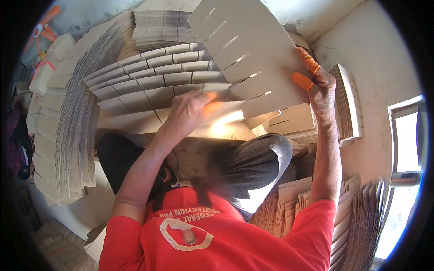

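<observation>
My right hand (323,88), with orange finger covers, grips the right edge of a large slotted cardboard sheet (271,54). The sheet is tilted up, and a row of narrow slits runs along its lower left side. My left hand (185,113), also with orange finger covers, is closed at the top edge of the nearest cardboard strip (144,100). Its fingertips are blurred and partly hidden. Several slotted strips (165,80) stand in rows in front of me, crossed by other pieces. The sheet's lower left edge meets or overlaps their right ends.
Tall stacks of slotted cardboard (83,99) rise at the left, with another stack (162,27) at the back. More cardboard (348,104) leans by the right wall, and bundles (357,221) stand at the lower right. An orange fan (40,29) is at the far left. My crossed legs (253,158) lie below the strips.
</observation>
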A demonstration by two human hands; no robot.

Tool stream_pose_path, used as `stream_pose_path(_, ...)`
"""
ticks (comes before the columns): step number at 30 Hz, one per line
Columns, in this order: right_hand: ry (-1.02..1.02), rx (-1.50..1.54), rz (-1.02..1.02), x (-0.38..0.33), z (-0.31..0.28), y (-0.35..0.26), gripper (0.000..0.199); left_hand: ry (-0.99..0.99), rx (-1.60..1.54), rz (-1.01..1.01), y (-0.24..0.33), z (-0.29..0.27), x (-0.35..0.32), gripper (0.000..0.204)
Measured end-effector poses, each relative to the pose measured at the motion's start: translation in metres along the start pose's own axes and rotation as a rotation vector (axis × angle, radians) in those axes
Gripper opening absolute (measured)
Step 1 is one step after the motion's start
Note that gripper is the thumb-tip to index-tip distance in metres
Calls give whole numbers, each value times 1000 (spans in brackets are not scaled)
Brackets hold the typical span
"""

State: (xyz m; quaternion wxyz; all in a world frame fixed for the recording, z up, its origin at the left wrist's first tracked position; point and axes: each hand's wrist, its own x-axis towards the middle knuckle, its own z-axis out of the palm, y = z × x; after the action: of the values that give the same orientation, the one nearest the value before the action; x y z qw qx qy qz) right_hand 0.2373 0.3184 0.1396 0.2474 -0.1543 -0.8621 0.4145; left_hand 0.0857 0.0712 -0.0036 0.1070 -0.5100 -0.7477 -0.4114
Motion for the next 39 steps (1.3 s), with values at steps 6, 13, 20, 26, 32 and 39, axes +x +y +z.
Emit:
stream_pose_path(6,-112,-68,11,-3,14,4,56,-40,-54,-26,0,-1,-1,23)
stream_pose_path(13,-156,-31,-98,4,18,22,58,155,47,-70,-22,-20,17,25)
stream_pose_path(20,-160,-55,-95,1,21,20,58,84,429,-156,-110,-55,94,31)
stream_pose_path(26,-168,-128,-124,-6,15,13,58,-324,486,-331,-141,-47,131,30)
stream_pose_path(32,-248,-70,-115,0,19,24,57,-284,507,-240,-154,-37,125,11)
stream_pose_path(39,-480,-307,-131,2,63,35,65,-266,522,-254,-161,-35,118,9)
